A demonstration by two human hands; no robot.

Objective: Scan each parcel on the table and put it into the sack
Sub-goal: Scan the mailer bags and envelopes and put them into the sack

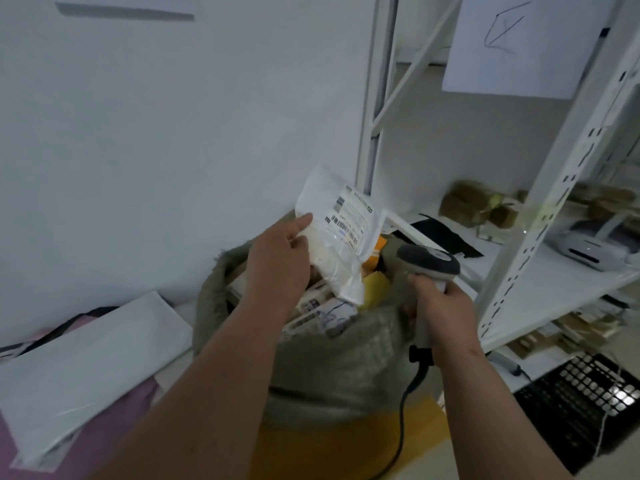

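Left hand (280,258) gripping a white parcel (337,233), thumb on top, fingers curled underneath; held tilted over the open mouth of the sack (329,362), lower corner already among the contents. Label side turned up and toward the right, barcode exposed, presumably so it faces the scanner. Right hand (441,306) wrapped around the handle of a scanner (429,263), head aimed left at the parcel's label. Dark cable (403,407) trailing down from the handle base past the sack.

Judged step: scan in hand or just finished, with release into the sack to follow. No beam or light visible on the label, so scan state not confirmable.

Sack standing upright on the floor against the wall, rim folded outward, probably to keep the mouth open for one-handed drops. Filled close to the rim.

Counts:
- Hands: two, both occupied.
- Scanners: one.
- Sacks: one.
- Parcels held: one.
- Parcels inside the sack: several, labelled packets plus yellow and orange ones; exact number not countable, overlapped.
- Parcels waiting at lower left: one large white mailer (83,372) on top of a pink one (114,441), further edges beneath; at least two, total unclear. Supporting surface hidden under them.

White shelf (540,271) at right carrying brown packets and a small printer (588,245); black crate (585,407) below.
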